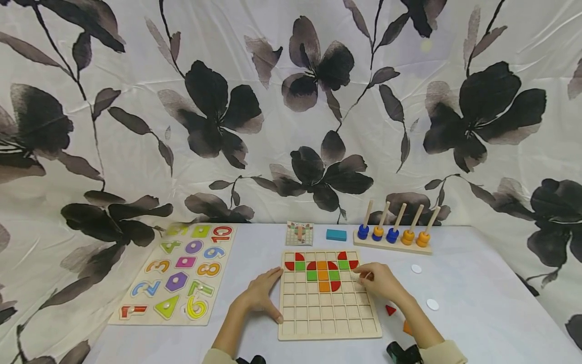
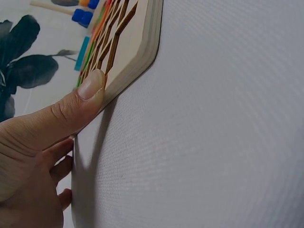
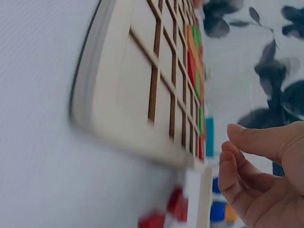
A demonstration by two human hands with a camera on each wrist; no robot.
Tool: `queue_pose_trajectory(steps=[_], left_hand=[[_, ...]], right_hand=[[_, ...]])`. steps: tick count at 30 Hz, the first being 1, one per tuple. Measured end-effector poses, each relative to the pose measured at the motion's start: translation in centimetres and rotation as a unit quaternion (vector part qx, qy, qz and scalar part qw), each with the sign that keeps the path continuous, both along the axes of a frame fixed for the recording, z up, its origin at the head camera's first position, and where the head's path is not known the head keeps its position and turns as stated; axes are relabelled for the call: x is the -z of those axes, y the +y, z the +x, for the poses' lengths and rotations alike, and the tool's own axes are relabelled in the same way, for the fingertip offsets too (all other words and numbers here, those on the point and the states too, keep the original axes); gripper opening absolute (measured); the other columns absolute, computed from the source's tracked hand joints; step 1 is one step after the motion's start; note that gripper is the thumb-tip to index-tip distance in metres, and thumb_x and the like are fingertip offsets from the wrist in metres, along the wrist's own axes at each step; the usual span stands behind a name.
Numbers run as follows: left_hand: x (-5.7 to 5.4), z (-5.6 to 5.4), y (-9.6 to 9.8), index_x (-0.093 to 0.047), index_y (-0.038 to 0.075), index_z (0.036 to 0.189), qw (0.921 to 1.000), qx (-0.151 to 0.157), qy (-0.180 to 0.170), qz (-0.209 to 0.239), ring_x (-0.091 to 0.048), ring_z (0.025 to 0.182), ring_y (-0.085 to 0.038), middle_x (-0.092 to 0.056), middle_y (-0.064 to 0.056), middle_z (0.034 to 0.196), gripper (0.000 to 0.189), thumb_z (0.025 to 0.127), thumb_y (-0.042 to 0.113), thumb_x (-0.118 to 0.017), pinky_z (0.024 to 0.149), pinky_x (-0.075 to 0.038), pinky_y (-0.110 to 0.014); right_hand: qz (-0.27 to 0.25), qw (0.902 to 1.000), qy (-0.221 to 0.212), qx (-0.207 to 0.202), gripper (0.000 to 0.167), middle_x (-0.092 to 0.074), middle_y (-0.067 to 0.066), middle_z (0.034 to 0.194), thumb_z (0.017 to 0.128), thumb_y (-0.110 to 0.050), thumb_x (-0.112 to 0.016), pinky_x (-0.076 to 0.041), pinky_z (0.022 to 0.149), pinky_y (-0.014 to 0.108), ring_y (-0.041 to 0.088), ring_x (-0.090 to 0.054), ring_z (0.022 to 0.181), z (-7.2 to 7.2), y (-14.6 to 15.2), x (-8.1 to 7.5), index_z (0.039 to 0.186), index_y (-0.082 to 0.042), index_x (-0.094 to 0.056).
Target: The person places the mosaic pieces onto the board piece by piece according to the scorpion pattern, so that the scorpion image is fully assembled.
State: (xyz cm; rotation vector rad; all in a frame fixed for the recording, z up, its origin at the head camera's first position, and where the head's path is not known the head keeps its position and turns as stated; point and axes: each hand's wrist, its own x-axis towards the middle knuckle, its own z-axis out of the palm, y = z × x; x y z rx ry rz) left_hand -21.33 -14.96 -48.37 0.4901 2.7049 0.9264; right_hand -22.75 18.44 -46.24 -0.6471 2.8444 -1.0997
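Note:
A wooden grid board (image 1: 329,328) lies in front of me, with red quarter-round, green and orange square tiles (image 1: 323,274) in its upper rows. My left hand (image 1: 261,293) rests against the board's left side, thumb and fingers spread along the edge. In the left wrist view, the thumb (image 2: 92,90) presses the board's rim (image 2: 137,52). My right hand (image 1: 379,280) is at the board's upper right edge, fingertips beside a red quarter-round tile (image 1: 353,264). The right wrist view shows its thumb (image 3: 251,140) and bent fingers close together, nothing visible between them.
A number and shape puzzle board (image 1: 152,321) lies at left. Behind the grid stand a small pattern card (image 1: 299,233), a teal block (image 1: 336,235) and a peg stacker with rings (image 1: 393,244). At right lie a red triangle (image 1: 390,310), an orange piece (image 1: 407,328) and white discs (image 1: 432,304).

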Motion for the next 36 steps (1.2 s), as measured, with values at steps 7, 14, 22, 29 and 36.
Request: queue_pose_trajectory(steps=[7,14,22,29,36], left_hand=[[0.0,-0.1,0.0,-0.036,-0.001,0.143,0.9999,0.0,-0.002,-0.01,-0.027,0.135,-0.043,-0.032,-0.019,0.149,0.115,0.047,0.029,-0.093,0.105,-0.021,-0.064],[-0.3,0.0,0.1,-0.036,-0.001,0.143,0.9999,-0.005,-0.009,-0.008,-0.026,0.136,-0.043,-0.032,-0.019,0.149,0.115,0.047,0.028,-0.093,0.106,-0.021,-0.064],[-0.2,0.0,0.2,-0.036,0.0,0.142,0.9998,-0.008,-0.012,-0.011,-0.027,0.136,-0.042,-0.032,-0.018,0.149,0.114,0.047,0.027,-0.093,0.106,-0.021,-0.064],[-0.1,-0.1,0.1,-0.036,0.0,0.142,0.9999,-0.003,-0.009,-0.013,-0.027,0.135,-0.043,-0.032,-0.019,0.149,0.115,0.046,0.029,-0.093,0.106,-0.021,-0.064],[-0.3,-0.1,0.0,-0.036,-0.002,0.142,0.9999,0.006,-0.002,-0.009,-0.028,0.135,-0.043,-0.032,-0.02,0.148,0.116,0.046,0.03,-0.093,0.105,-0.023,-0.064]], right_hand=[[0.024,0.9931,-0.055,0.101,0.026,-0.063,0.002,0.081,0.081,-0.004,-0.069,-0.048,0.06,0.024,0.015,-0.054,0.072,2.3,4.6,-0.8,0.106,0.004,-0.068],[0.044,0.9866,-0.097,0.123,0.035,-0.064,0.006,0.09,0.077,-0.008,-0.074,-0.05,0.069,0.032,0.019,-0.055,0.079,3.5,8.3,-0.4,0.108,0.003,-0.066],[0.056,0.9844,-0.124,0.113,0.036,-0.063,0.003,0.087,0.071,-0.009,-0.079,-0.046,0.066,0.026,0.016,-0.052,0.077,4.6,10.4,0.6,0.103,0.002,-0.068],[0.076,0.9833,-0.088,0.14,0.033,-0.063,0.008,0.09,0.07,-0.007,-0.078,-0.045,0.064,0.03,0.018,-0.051,0.076,4.8,11.2,0.8,0.1,0.002,-0.068],[0.101,0.9777,-0.076,0.167,0.024,-0.065,0.013,0.088,0.075,-0.006,-0.073,-0.048,0.066,0.039,0.022,-0.056,0.076,4.7,11.7,0.8,0.095,0.005,-0.066]])
